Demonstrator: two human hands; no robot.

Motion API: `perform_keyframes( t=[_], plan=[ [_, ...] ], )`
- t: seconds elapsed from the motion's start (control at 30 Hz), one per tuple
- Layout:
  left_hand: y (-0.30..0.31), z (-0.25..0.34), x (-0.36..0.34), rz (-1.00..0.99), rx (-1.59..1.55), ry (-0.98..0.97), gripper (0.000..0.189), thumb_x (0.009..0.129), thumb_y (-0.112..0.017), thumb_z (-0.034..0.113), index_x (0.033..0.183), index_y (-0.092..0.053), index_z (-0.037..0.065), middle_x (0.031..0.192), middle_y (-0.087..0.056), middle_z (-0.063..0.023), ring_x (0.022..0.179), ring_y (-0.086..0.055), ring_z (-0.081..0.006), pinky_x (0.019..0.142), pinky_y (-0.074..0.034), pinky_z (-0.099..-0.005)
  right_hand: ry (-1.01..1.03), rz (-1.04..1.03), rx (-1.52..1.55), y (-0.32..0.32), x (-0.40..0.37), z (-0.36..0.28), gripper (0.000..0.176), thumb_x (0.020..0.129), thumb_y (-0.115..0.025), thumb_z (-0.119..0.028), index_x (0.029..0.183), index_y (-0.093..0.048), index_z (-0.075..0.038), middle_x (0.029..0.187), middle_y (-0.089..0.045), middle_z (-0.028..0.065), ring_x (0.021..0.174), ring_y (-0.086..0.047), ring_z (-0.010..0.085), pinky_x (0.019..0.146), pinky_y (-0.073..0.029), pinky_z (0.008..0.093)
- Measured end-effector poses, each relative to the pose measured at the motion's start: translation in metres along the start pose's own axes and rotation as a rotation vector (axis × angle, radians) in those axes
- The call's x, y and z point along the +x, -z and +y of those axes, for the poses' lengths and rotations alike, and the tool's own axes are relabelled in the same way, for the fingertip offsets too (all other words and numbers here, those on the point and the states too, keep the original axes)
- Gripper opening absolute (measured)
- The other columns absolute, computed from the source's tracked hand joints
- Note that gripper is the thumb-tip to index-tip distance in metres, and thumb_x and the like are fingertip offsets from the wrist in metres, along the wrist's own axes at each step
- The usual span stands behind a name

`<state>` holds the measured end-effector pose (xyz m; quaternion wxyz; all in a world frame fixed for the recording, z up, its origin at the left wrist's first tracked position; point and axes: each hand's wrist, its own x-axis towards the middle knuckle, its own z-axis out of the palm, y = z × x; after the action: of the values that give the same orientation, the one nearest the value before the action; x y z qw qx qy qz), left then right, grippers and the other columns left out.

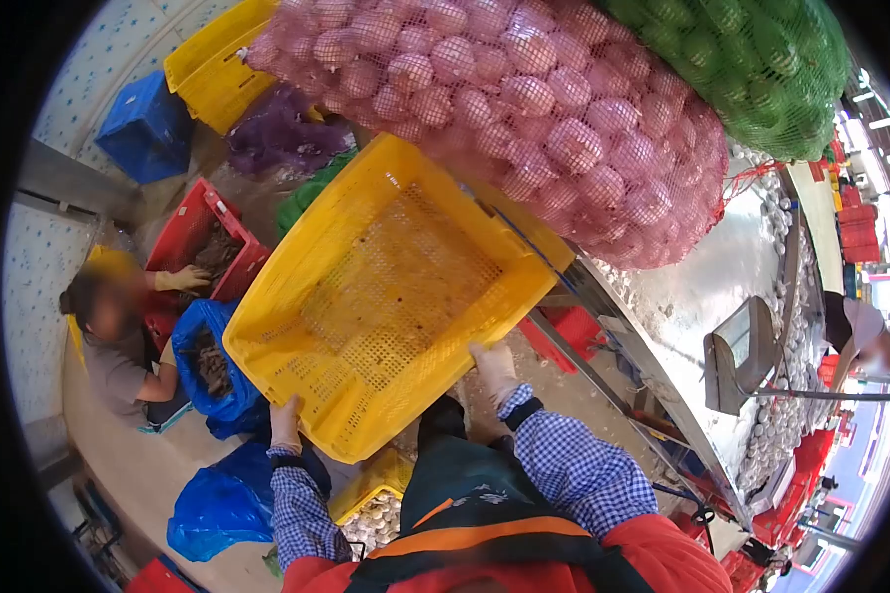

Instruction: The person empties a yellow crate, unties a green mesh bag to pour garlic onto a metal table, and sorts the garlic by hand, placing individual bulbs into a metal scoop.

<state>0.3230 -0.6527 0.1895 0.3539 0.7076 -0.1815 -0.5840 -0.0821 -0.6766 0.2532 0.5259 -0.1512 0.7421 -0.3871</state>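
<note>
A large yellow plastic crate with perforated floor and walls is tilted in front of me, its open top facing me. Only dark specks show inside it. My left hand, in a pale glove, grips its near left corner. My right hand, also gloved, holds the rim on the near right side. The far end of the crate lies close to a pink mesh sack full of round pale items, whose exact kind I cannot make out.
A green mesh sack lies beside the pink one, near a metal table carrying small pale items. At left, a person reaches into a red crate, beside blue bags. A yellow crate of pale pieces stands by my legs.
</note>
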Motion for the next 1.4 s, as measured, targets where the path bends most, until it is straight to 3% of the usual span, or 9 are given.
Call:
perform_keyframes(
  t=[0.3,0.57,0.67,0.8,0.9,0.93,1.03,1.17,1.4],
  plan=[
    [-0.062,-0.005,-0.010,0.006,0.057,-0.290,0.042,0.083,-0.059,0.003,0.123,-0.048,0.000,0.112,-0.062,-0.0092,0.096,-0.061,-0.0217,0.082,-0.050,-0.0311,0.268,0.141,-0.043,0.068,0.060,0.008,0.034,0.084,-0.059,-0.014,0.111,-0.056,0.006,0.095,-0.067,0.0087,0.074,-0.065,0.0197,0.058,-0.052,0.0296],
    [-0.081,-0.038,-0.003,0.164,0.048,-0.304,0.049,0.079,-0.060,0.004,0.125,-0.045,-0.002,0.119,-0.058,-0.0115,0.105,-0.058,-0.0249,0.091,-0.046,-0.0330,0.255,0.173,-0.366,0.072,0.029,0.014,0.038,0.089,-0.059,-0.021,0.120,-0.054,0.000,0.107,-0.066,0.0150,0.094,-0.064,0.0219,0.081,-0.051,0.0320],
    [-0.065,-0.046,0.010,0.104,0.257,-0.409,0.046,0.081,-0.060,0.005,0.125,-0.047,0.000,0.118,-0.059,-0.0106,0.103,-0.058,-0.0244,0.089,-0.047,-0.0320,0.274,-0.161,-0.529,0.097,-0.015,0.027,0.039,0.087,-0.061,-0.030,0.117,-0.059,-0.004,0.109,-0.065,0.0160,0.098,-0.064,0.0250,0.086,-0.049,0.0345],
    [-0.057,-0.029,-0.003,-0.046,0.085,0.044,0.060,0.087,-0.064,0.012,0.138,-0.034,0.010,0.120,-0.058,-0.0083,0.102,-0.059,-0.0251,0.084,-0.050,-0.0370,0.346,-0.189,-0.678,0.162,-0.122,-0.024,0.036,0.086,-0.061,-0.031,0.113,-0.063,-0.006,0.109,-0.066,0.0154,0.099,-0.064,0.0267,0.088,-0.049,0.0361],
    [-0.063,-0.039,0.009,0.132,0.217,-0.339,0.053,0.082,-0.072,0.022,0.123,-0.049,-0.003,0.116,-0.061,-0.0135,0.100,-0.060,-0.0263,0.084,-0.050,-0.0367,0.275,0.080,-0.457,0.248,-0.152,-0.029,0.032,0.087,-0.061,-0.026,0.113,-0.063,-0.007,0.107,-0.066,0.0151,0.096,-0.065,0.0242,0.087,-0.050,0.0339],
    [-0.068,-0.034,0.009,0.466,0.645,-0.401,0.058,0.079,-0.073,0.029,0.119,-0.052,-0.007,0.117,-0.061,-0.0184,0.102,-0.060,-0.0324,0.088,-0.048,-0.0365,0.305,0.251,-0.475,0.281,-0.165,-0.042,0.032,0.087,-0.061,-0.023,0.115,-0.062,-0.007,0.107,-0.066,0.0145,0.096,-0.064,0.0222,0.086,-0.049,0.0323],
    [-0.119,-0.011,-0.025,0.669,0.897,-0.326,0.071,0.080,-0.069,0.038,0.128,-0.046,-0.009,0.130,-0.050,-0.0251,0.119,-0.049,-0.0382,0.101,-0.040,-0.0394,0.536,0.720,-0.146,0.421,-0.168,-0.014,0.032,0.090,-0.059,-0.019,0.119,-0.060,-0.005,0.107,-0.065,0.0097,0.095,-0.061,0.0161,0.084,-0.048,0.0290],
    [-0.214,-0.011,-0.074,0.676,1.032,-0.583,0.076,0.081,-0.068,0.037,0.135,-0.038,-0.007,0.139,-0.039,-0.0254,0.128,-0.038,-0.0378,0.107,-0.032,-0.0412,0.486,1.099,0.192,0.537,-0.210,-0.054,0.035,0.092,-0.058,-0.023,0.121,-0.056,-0.003,0.110,-0.062,0.0062,0.092,-0.059,0.0142,0.075,-0.049,0.0269],
    [-0.365,-0.036,-0.158,0.068,0.755,-0.762,0.070,0.084,-0.065,0.029,0.136,-0.036,-0.007,0.139,-0.037,-0.0256,0.129,-0.034,-0.0363,0.108,-0.029,-0.0404,0.850,1.283,0.052,0.696,-0.104,-0.042,0.055,0.083,-0.072,-0.024,0.126,-0.048,0.000,0.107,-0.061,0.0096,0.093,-0.057,0.0170,0.081,-0.047,0.0306]
  ],
)
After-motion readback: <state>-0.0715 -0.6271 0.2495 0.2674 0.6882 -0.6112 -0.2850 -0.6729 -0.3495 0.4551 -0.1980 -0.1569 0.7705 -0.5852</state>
